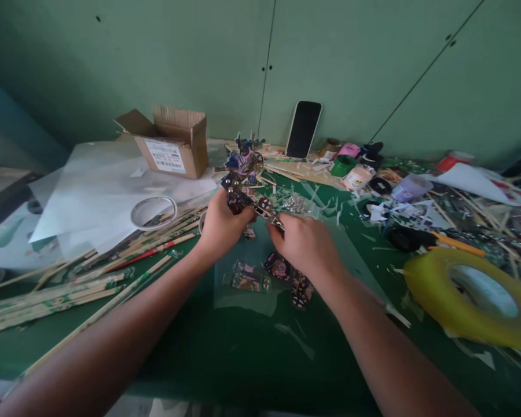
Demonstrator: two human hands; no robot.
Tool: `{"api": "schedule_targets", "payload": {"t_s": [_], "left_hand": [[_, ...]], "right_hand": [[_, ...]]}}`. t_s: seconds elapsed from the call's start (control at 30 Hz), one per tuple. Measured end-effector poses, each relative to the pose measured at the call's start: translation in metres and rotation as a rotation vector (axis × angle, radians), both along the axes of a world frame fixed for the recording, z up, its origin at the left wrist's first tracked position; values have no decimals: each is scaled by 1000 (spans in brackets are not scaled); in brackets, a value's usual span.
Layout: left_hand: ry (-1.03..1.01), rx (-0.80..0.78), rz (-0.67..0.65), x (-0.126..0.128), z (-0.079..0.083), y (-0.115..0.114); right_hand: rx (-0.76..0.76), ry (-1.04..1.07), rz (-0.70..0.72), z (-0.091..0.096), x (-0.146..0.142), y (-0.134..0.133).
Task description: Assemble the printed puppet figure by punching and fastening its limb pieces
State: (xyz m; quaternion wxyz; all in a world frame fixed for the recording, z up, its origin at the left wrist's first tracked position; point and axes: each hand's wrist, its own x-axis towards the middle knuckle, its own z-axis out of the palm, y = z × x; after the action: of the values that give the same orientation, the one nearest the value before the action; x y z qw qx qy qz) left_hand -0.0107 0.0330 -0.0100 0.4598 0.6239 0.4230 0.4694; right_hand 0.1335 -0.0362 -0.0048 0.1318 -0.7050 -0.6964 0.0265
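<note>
My left hand (220,225) is closed around the lower part of a small purple and gold figure (242,174) made of glossy printed pieces, held upright above the green mat (243,336). My right hand (304,243) pinches a thin arm-like part at the figure's right side. Below my hands lie clear packets of printed pieces (248,278) and two dark cut-out pieces (301,286). A small bag of shiny bits (296,202) rests just behind my right hand.
Open cardboard box (171,142) and white sheets at back left, a clear tape ring (153,212), bundles of wooden sticks (69,284) on the left. A phone (303,128) leans on the wall. Yellow tape roll (473,295), orange-handled tool (434,238), jars and scraps on the right.
</note>
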Motion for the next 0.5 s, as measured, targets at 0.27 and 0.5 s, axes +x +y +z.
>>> {"api": "schedule_targets", "payload": {"t_s": [0.27,0.5], "left_hand": [[-239,-225,-111,1,1,1],[12,-331,-395,2,3,-7]], "right_hand": [[-61,157,-200,4,33,9],[115,883,-77,-8,43,12]]}}
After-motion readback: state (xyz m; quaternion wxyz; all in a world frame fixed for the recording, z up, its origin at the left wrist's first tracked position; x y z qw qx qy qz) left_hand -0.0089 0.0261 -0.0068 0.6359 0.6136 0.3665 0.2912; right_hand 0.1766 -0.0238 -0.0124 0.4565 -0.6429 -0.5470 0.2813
